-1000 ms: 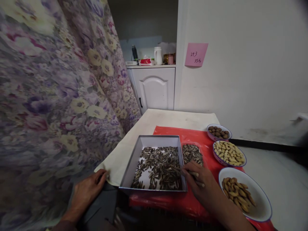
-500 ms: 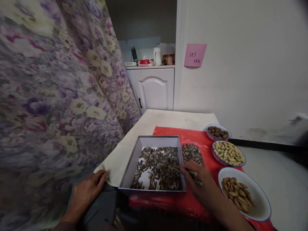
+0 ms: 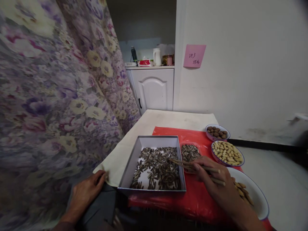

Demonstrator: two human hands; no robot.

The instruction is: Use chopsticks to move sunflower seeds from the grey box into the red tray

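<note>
My right hand [image 3: 213,176] is closed around a pair of wooden chopsticks [image 3: 180,162]. Their tips point left, over the right rim of a shallow white box [image 3: 128,166] with striped sunflower seeds [image 3: 156,163] strewn across its floor. Whether a seed is pinched at the tips is too small to tell. Just right of the box, partly behind my right hand, a small clear tray [image 3: 197,146] holds more sunflower seeds. My left hand [image 3: 88,189] rests at the table's left front corner, fingers curled by the cloth edge; what they hold, if anything, is hidden.
Down the right side stand a bowl of brown round nuts [image 3: 217,132], a bowl of peanuts [image 3: 227,152] and a larger white bowl [image 3: 261,195] of almond-like nuts. Red plastic sheeting [image 3: 166,131] lies under them on a cream tablecloth [image 3: 178,117]. A floral curtain [image 3: 60,96] hangs at left.
My right hand has moved right, drawing the chopsticks back from the seeds toward the box's right rim and partly covering the white bowl. My left hand stays put.
</note>
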